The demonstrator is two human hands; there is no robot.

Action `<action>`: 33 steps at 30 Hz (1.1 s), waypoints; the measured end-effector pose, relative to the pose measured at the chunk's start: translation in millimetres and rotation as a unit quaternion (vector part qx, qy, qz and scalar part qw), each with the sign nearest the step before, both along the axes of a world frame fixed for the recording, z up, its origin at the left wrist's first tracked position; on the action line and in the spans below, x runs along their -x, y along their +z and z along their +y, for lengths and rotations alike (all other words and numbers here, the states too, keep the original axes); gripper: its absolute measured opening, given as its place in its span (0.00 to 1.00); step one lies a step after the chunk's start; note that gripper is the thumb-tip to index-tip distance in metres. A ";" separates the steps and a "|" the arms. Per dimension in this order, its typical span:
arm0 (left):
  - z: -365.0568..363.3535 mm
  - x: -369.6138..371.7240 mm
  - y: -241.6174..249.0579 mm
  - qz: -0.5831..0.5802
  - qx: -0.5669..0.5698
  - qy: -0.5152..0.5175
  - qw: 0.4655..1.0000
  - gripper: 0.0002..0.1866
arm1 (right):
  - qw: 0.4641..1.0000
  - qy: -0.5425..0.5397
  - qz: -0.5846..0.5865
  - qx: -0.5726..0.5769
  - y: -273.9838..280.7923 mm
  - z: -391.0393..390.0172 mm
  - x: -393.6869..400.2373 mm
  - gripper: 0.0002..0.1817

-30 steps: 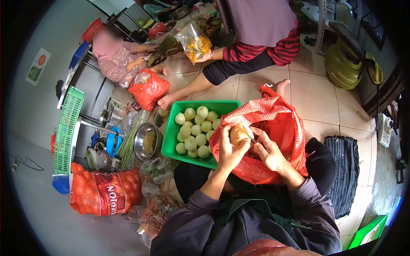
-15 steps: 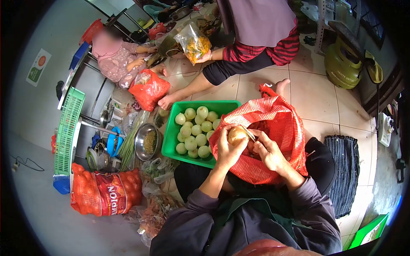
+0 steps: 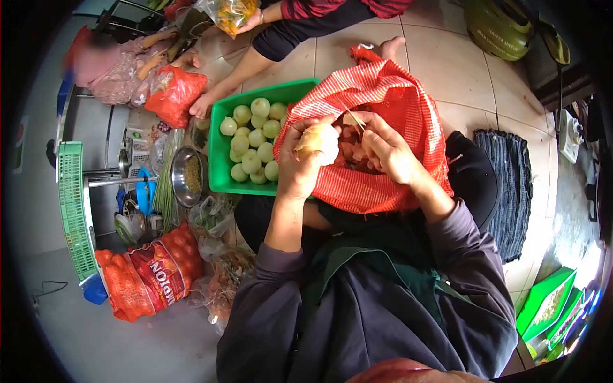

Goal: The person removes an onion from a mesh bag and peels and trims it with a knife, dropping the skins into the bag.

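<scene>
My left hand (image 3: 300, 159) is wrapped round an onion (image 3: 318, 144) whose papery skin is partly off. In my right hand (image 3: 391, 152) is a small knife (image 3: 355, 121), its thin blade pointing up and left, apart from the onion. Both hands are over an open red mesh sack (image 3: 383, 198) that holds onion skins (image 3: 353, 148). Left of the sack, a green tray (image 3: 220, 175) holds several peeled onions (image 3: 257, 137), partly overlapped by the sack's edge.
Two people sit ahead; one foot (image 3: 201, 105) is near the tray. A steel bowl (image 3: 189, 177), an orange onion sack (image 3: 153, 271) and plastic bags (image 3: 223, 274) lie left. A dark mat (image 3: 504, 191) is right; a gas cylinder (image 3: 498, 29) stands at the upper right.
The view has shifted, so the scene sits higher and further left. The knife has come away from the onion, my hands are further apart, and more pale onion flesh shows.
</scene>
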State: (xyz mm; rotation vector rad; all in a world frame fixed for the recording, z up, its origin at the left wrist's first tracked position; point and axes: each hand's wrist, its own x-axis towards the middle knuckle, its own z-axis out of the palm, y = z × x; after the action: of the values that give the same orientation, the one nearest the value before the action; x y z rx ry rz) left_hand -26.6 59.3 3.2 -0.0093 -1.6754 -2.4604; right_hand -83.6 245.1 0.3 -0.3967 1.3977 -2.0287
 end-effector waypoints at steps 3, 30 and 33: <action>-8.4 3.3 -5.9 -0.003 0.021 0.012 1.000 0.34 | 0.999 0.015 0.035 0.009 1.2 3.2 0.7 0.21; -4.0 -0.4 2.8 -0.037 0.125 0.004 0.991 0.30 | 0.987 -0.017 0.154 -0.053 -23.1 -11.0 -6.5 0.23; -7.4 0.9 0.7 -0.029 0.095 -0.010 0.995 0.30 | 0.996 0.041 0.071 -0.044 -19.6 -6.9 -3.2 0.22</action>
State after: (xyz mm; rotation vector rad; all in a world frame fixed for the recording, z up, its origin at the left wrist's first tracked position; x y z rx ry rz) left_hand -27.5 51.9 3.9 0.0216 -1.9364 -2.3255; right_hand -80.4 238.2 -19.3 -0.5598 1.5248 -1.8969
